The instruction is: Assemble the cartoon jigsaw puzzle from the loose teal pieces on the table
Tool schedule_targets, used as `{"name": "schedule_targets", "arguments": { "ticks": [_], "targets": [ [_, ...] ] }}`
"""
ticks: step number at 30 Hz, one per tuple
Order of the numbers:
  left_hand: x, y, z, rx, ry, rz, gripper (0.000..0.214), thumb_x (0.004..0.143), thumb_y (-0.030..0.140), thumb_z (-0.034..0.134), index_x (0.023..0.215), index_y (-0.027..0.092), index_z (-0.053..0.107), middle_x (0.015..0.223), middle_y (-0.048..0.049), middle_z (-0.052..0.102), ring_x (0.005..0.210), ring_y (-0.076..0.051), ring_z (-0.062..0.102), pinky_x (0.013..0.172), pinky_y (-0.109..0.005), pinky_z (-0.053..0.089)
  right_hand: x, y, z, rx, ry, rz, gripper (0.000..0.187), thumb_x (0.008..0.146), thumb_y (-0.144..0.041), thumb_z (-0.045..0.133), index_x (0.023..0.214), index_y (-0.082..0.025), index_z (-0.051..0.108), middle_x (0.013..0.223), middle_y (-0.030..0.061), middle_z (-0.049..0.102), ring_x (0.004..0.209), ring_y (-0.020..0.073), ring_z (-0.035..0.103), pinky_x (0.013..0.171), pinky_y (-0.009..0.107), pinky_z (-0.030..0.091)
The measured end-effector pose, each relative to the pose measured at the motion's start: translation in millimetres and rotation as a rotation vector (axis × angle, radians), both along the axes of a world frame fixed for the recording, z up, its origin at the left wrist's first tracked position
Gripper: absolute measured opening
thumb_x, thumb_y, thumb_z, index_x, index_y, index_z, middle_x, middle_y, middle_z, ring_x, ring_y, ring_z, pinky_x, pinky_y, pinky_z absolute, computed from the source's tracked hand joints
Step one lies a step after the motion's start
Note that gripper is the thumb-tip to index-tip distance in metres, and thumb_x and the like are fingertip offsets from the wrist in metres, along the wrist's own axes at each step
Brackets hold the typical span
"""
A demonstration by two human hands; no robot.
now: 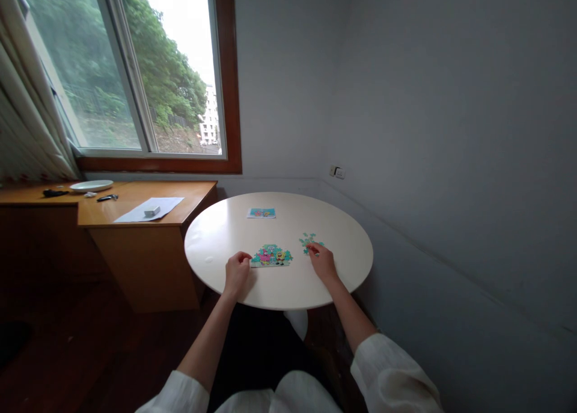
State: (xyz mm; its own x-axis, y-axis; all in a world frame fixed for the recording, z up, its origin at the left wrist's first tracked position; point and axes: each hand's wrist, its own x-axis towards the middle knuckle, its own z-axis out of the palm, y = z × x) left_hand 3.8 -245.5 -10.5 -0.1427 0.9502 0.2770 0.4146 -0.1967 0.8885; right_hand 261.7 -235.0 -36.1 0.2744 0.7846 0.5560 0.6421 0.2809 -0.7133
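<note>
Holding left hand (237,271) beside puzzle (272,256), right hand (323,260) at loose pieces (310,237). Pinching fingers nearly together; cannot tell if gripping.

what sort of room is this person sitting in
Probably a plain home room or small office, though which isn't certain: there's a wooden desk by a curtained window, and a round table with a part-built puzzle.
</note>
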Motion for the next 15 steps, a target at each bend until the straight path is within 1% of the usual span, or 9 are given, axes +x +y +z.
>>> {"name": "schedule_targets", "arguments": {
  "ticks": [10,15],
  "targets": [
    [-1.1,2.2,-2.8,0.009,-0.008,-0.015,0.022,0.066,0.019,0.04,0.069,0.016,0.062,0.067,-0.0043,0.064,0.063,-0.016,0.055,0.058,-0.026,0.039,1.7,2.6,-3.0,0.015,-0.027,-0.008,0.024,0.074,-0.017,0.045,0.079,-0.02,0.068,0.086,0.0039,0.07,0.078,0.0165,0.061,0.075,0.031,0.047],
    [-0.8,3.9,-4.4,0.003,-0.007,0.0,0.021,0.066,0.018,0.04,0.068,0.016,0.061,0.064,-0.0032,0.062,0.059,-0.015,0.053,0.057,-0.026,0.037,4.3,5.2,-6.1,0.033,-0.058,0.02,0.024,0.074,-0.016,0.046,0.077,-0.02,0.07,0.086,0.0047,0.07,0.081,0.0177,0.062,0.079,0.033,0.046]
  ]
}}
